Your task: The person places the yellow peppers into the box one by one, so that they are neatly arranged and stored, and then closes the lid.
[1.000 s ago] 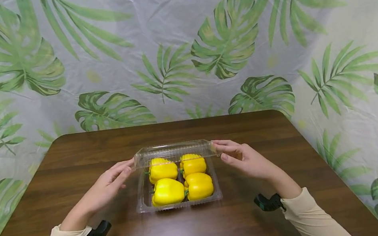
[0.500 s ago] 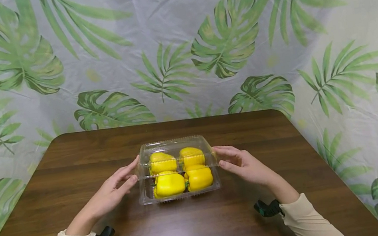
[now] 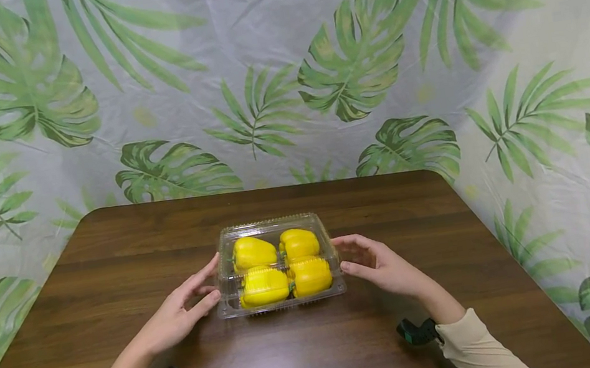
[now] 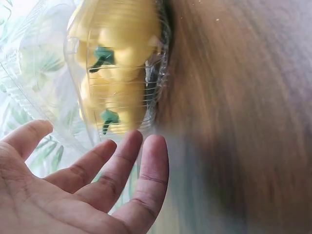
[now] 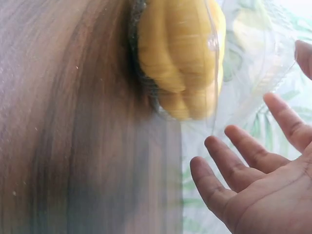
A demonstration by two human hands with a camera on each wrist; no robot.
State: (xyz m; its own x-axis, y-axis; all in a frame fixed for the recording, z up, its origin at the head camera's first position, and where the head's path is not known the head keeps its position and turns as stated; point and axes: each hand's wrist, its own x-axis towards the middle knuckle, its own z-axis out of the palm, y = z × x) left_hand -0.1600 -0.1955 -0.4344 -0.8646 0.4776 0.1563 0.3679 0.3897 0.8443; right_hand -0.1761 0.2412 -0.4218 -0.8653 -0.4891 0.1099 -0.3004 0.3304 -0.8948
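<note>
Several yellow bell peppers sit in two rows in a clear plastic clamshell box. In the head view its transparent lid lies low over them; in both wrist views the lid stands at an angle. My left hand is at the box's left side, its thumb and fingers extended by the lid edge. At the opposite side my right hand holds its fingers out in the same way. The left wrist view shows green stems through the wall. Exact fingertip contact is hard to tell.
The box stands on a dark brown wooden table with rounded far corners. Behind the table hangs a pale cloth printed with green leaves. A black device is strapped to each wrist below the cream sleeves.
The lid has swung down toward me over the peppers, with both hands following at its sides. The box has shifted slightly away from me.
</note>
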